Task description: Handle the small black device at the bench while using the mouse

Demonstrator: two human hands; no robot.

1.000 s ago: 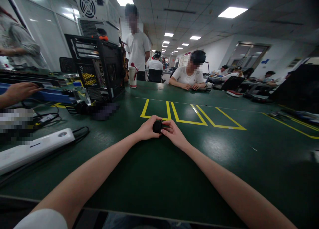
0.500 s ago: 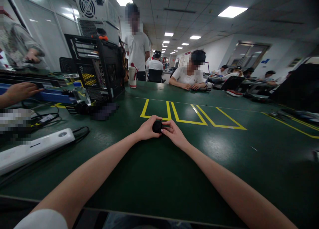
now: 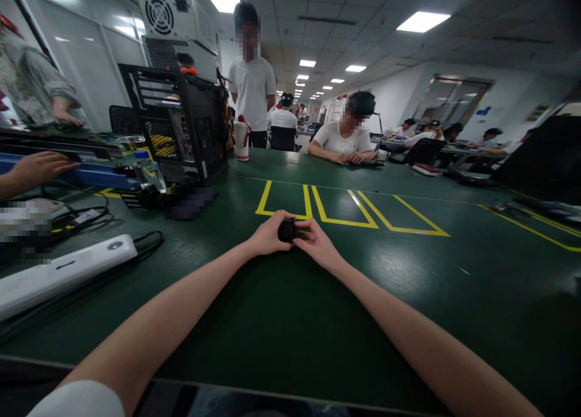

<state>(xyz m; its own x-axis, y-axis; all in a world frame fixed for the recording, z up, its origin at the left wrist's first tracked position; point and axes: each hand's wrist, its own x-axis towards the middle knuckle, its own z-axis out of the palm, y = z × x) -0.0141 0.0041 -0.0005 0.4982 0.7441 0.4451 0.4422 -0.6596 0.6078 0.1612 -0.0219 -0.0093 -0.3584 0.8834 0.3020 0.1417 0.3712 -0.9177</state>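
A small black rounded object [image 3: 285, 230], its exact kind unclear, is held between my two hands over the green table [image 3: 281, 320]. My left hand [image 3: 267, 234] wraps its thumb and fingers around the object's left side. From the right, my right hand [image 3: 318, 242] pinches at the object's edge with thumb and fingertips; whether a separate small part lies between them I cannot tell. Just beyond my hands, yellow tape outlines [image 3: 345, 224] mark the tabletop.
On the left lie a white power strip [image 3: 68, 275] with black cables and a blue bar [image 3: 100, 174] under another person's hand [image 3: 39, 170]. An open black computer case [image 3: 181, 120] stands behind, near a cup [image 3: 242, 140]. A person [image 3: 347, 135] sits across the table.
My hands and the black object stay almost in place, with only a slight shift of the right fingers. The standing person in the background has moved a little to the right.
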